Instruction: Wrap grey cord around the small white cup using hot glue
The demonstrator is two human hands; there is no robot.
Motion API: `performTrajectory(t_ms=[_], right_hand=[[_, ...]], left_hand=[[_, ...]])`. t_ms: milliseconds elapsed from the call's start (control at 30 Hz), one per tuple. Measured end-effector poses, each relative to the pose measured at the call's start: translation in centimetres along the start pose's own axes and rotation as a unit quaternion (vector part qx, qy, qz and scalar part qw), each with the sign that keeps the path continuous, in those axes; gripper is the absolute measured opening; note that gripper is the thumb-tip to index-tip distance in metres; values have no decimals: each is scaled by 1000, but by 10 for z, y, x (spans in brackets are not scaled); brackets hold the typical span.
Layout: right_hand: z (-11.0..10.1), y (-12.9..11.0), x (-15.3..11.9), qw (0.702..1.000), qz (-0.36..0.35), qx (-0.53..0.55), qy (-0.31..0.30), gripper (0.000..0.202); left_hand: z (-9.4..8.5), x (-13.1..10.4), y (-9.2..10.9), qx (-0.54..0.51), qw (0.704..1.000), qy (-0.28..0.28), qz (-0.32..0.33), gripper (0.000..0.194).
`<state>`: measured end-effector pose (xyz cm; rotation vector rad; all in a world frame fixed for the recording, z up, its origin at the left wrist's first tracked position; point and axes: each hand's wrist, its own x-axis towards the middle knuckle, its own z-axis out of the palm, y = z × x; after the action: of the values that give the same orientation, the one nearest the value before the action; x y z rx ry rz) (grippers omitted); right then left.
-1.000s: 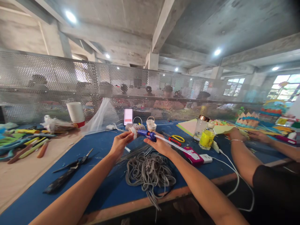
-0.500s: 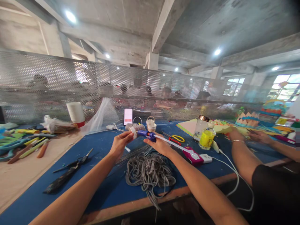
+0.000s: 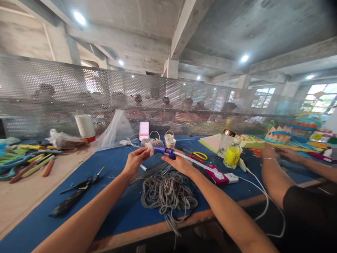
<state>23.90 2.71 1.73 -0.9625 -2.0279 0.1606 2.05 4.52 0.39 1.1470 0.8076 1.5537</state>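
Observation:
My left hand [image 3: 136, 162] pinches a small white paper cup [image 3: 150, 149] between thumb and fingers, its open end hard to make out. In my right hand [image 3: 179, 163] is a blue hot glue gun [image 3: 163, 150], its nozzle reaching the cup's side. A long white glue stick [image 3: 196, 162] sticks out of the gun's back, over my right wrist. Just under both hands, a tangled heap of grey cord [image 3: 168, 193] lies on the blue table mat [image 3: 116, 218]. Behind the cup stands a small white basket with a handle [image 3: 170, 140].
Black-handled scissors [image 3: 79, 193] lie at left; yellow-and-red scissors [image 3: 198, 156] at right. A magenta box [image 3: 216, 175] with a white plug and cable, a yellow bottle [image 3: 233, 154] and a glass jar [image 3: 223, 142] stand right. Stacked paper cups [image 3: 84, 127] stand back left. A co-worker's arm [image 3: 275, 175] reaches in.
My hands, the glue gun and the cup stay almost where they were. The co-worker's hand at the right has shifted slightly.

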Motion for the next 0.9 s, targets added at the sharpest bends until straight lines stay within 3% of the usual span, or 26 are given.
performTrajectory(t_ms=[900], right_hand=[[-2,-2,0,1000,-10,-12,-7,34]], left_hand=[[-2,0,1,-2,1000,4,-3,36]])
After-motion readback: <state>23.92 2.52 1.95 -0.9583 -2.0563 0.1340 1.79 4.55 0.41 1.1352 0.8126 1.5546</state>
